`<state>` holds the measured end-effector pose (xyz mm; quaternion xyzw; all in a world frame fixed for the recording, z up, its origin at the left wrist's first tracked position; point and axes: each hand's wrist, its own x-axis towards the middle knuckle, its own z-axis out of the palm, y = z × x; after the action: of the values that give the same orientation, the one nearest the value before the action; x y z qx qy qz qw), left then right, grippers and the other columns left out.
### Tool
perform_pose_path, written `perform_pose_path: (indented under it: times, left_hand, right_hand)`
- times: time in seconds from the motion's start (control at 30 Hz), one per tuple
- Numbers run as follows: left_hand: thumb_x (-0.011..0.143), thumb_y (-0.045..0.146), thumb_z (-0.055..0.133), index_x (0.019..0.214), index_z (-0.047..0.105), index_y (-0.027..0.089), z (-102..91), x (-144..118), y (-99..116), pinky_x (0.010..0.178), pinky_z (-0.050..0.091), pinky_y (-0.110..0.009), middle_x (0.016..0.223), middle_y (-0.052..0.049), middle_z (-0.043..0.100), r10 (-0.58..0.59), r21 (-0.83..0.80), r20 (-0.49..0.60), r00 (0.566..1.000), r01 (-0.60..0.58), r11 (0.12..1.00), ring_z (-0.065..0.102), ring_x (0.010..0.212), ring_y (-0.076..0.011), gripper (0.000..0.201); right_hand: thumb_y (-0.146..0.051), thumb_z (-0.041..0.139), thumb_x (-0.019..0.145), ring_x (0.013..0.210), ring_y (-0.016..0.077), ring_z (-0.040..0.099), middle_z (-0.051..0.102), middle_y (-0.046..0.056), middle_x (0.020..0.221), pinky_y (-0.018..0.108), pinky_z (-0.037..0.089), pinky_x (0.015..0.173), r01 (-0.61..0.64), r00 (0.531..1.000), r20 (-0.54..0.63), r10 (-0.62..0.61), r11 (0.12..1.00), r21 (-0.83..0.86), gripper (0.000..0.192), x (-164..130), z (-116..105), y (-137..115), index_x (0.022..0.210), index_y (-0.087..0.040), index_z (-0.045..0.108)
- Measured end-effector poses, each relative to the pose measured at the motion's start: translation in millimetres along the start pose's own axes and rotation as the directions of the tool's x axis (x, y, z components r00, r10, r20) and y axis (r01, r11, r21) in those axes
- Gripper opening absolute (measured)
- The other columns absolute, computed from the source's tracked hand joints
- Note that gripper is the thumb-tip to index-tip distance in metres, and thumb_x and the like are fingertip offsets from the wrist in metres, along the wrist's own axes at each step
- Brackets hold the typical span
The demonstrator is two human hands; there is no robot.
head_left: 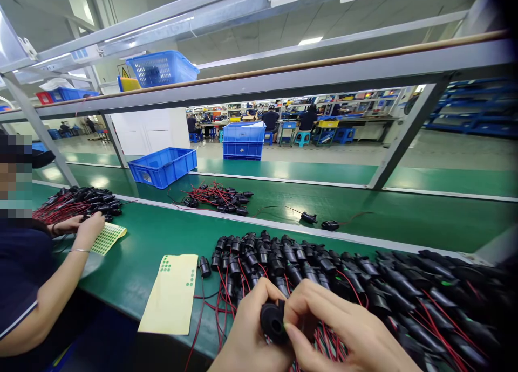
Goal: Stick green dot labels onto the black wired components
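My left hand [259, 329] is closed around a small black cylindrical pump [275, 322], its round end with a dark hole turned towards me. My right hand [340, 323] meets it from the right, thumb and forefinger pressed at the pump's side. A hint of green shows by the right thumb tip; what it belongs to is hard to make out. Behind and right of my hands lies a wide pile of similar black pumps [291, 253] with red and black wires, a few bearing green dots. A pale yellow sheet [170, 302] with several green round stickers lies to the left.
At left a co-worker's hands [87, 229] are over a sheet of green dots [109, 237], beside another pump pile [97, 202]. Beyond the bench's raised strip are more wired pumps [226, 199] and a blue crate [164, 167]. A shelf beam [259, 86] crosses overhead.
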<state>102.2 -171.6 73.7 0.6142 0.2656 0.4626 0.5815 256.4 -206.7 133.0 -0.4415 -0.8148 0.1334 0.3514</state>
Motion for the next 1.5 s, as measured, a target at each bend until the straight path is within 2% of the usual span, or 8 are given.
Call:
perform_pose_path:
  times: [0.17,0.27,0.43,0.57,0.67,0.8,1.07,1.5]
  left_hand:
    - [0.066,0.011,0.062,0.08,0.043,0.022,2.1,-0.7,-0.5,0.061,0.031,-0.026,0.076,0.003,0.047,0.129,-0.098,0.078,0.989,-0.121,0.988,0.04,0.067,-0.0117,0.026]
    - [0.062,0.008,0.06,0.083,0.044,0.022,-0.7,2.4,7.6,0.065,0.035,-0.026,0.083,0.001,0.051,0.093,-0.116,0.188,0.978,-0.072,0.991,0.045,0.074,-0.0129,0.03]
    - [0.068,0.006,0.062,0.092,0.052,0.019,-17.9,15.3,14.1,0.073,0.038,-0.025,0.091,0.0,0.047,-0.033,-0.036,0.414,0.91,0.053,0.998,0.045,0.081,-0.013,0.029]
    - [0.06,0.006,0.073,0.091,0.045,0.021,-33.9,21.5,4.5,0.063,0.033,-0.021,0.088,0.005,0.041,-0.096,-0.005,0.557,0.825,0.119,0.993,0.039,0.073,-0.0092,0.045]
    - [0.063,0.004,0.072,0.111,0.048,0.02,-38.5,17.3,8.9,0.08,0.04,-0.025,0.102,0.001,0.049,-0.083,-0.118,0.521,0.849,0.168,0.979,0.051,0.092,-0.0141,0.056]
    - [0.088,0.025,0.061,0.133,0.049,0.018,-32.4,4.7,24.0,0.106,0.033,-0.04,0.124,-0.009,0.054,-0.07,-0.188,0.395,0.916,0.155,0.97,0.048,0.124,-0.0262,0.047]
    - [0.086,0.039,0.056,0.122,0.052,0.014,-9.3,-5.0,19.1,0.096,0.031,-0.041,0.112,-0.009,0.054,-0.11,-0.195,0.2,0.974,0.15,0.969,0.048,0.108,-0.0271,0.044]
    - [0.093,0.034,0.048,0.117,0.054,0.019,-3.2,-9.7,23.0,0.096,0.036,-0.04,0.109,-0.007,0.052,-0.118,-0.089,0.143,0.983,0.132,0.987,0.048,0.105,-0.0244,0.029]
  right_hand:
    - [-0.009,0.055,0.076,0.065,0.0145,0.059,0.059,-0.004,0.076,0.023,0.052,0.059,-0.182,0.983,0.011,0.182,0.973,0.145,0.021,-2.0,9.9,0.1,0.083,-0.028,0.051]
    - [-0.009,0.053,0.072,0.07,0.0154,0.059,0.057,-0.003,0.079,0.022,0.054,0.063,-0.265,0.963,0.025,0.268,0.925,0.271,0.025,-5.6,16.0,5.5,0.089,-0.027,0.054]
    - [-0.009,0.06,0.077,0.096,0.0212,0.067,0.065,0.004,0.101,0.031,0.059,0.085,-0.117,0.993,0.04,0.11,0.951,0.288,0.048,-13.3,16.4,18.2,0.12,-0.03,0.066]
    - [0.0,0.064,0.073,0.09,0.0157,0.067,0.063,0.0,0.097,0.025,0.059,0.082,-0.023,0.999,0.049,0.014,0.98,0.198,0.06,-13.2,10.9,23.8,0.122,-0.035,0.067]
    - [-0.004,0.069,0.079,0.087,0.0137,0.069,0.065,-0.001,0.101,0.02,0.059,0.075,0.036,0.999,-0.04,-0.032,0.994,0.1,0.048,-12.1,7.8,26.8,0.118,-0.032,0.064]
    - [-0.019,0.071,0.09,0.078,0.0128,0.071,0.068,0.002,0.102,0.019,0.06,0.065,0.125,0.968,-0.2,-0.15,0.983,-0.134,0.038,-16.5,11.8,33.7,0.123,-0.028,0.056]
    - [-0.023,0.06,0.097,0.086,0.016,0.077,0.069,0.008,0.101,0.02,0.063,0.069,0.129,0.936,-0.262,-0.234,0.923,-0.363,0.027,-23.4,27.2,38.1,0.123,-0.021,0.055]
    - [-0.019,0.056,0.099,0.085,0.0187,0.079,0.075,0.012,0.1,0.023,0.064,0.071,0.176,0.907,-0.265,-0.329,0.865,-0.47,0.024,-28.6,33.0,36.4,0.123,-0.017,0.055]
